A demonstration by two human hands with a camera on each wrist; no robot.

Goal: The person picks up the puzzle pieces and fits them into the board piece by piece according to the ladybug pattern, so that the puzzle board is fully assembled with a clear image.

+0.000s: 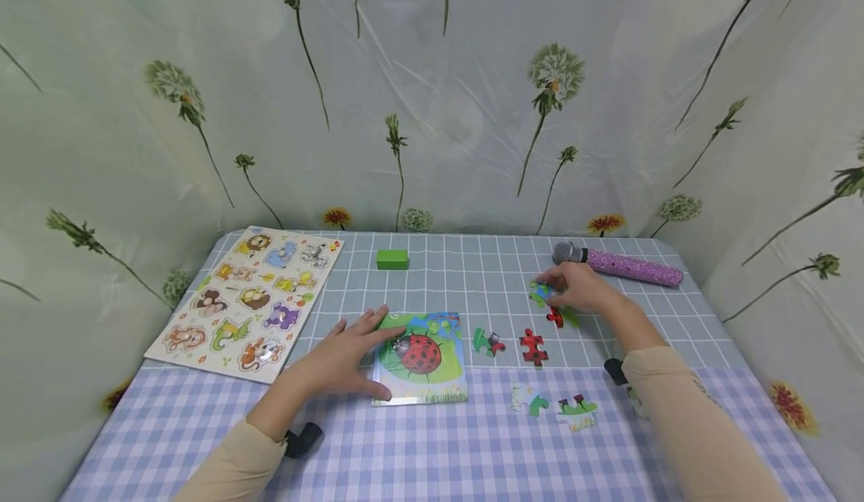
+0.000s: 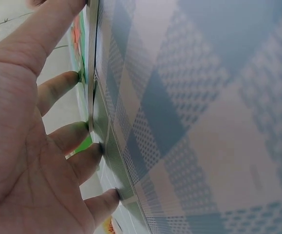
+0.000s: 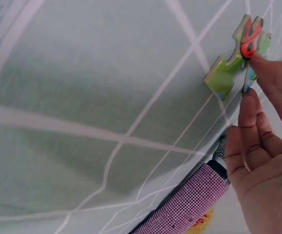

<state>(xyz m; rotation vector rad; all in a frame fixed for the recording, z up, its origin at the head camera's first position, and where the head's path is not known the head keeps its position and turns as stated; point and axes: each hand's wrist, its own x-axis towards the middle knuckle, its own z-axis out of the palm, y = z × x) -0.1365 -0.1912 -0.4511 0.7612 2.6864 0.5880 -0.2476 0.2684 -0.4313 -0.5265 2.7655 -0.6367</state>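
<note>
While left hand (image 1: 344,358) lies spread against ladybug board (image 1: 421,356), right hand (image 1: 582,286) sits farther forward, grip pinching blue-green puzzle piece (image 1: 538,292) near microphone (image 1: 634,268).

A screened-off play corner, home or studio unclear: dandelion-print sheeting (image 1: 459,134) hangs from nine round to three o'clock about a checked bench (image 1: 405,457) with an animal board (image 1: 246,311) at ten and jigsaw pieces (image 1: 533,347) at three.

Table (image 1: 405,453) edges, sundries
Animal-picture board (image 1: 244,311) at left; green block (image 1: 392,260) toward back; glittery purple microphone (image 1: 629,265) lying right; dandelion-print curtain (image 1: 459,164) behind
</note>
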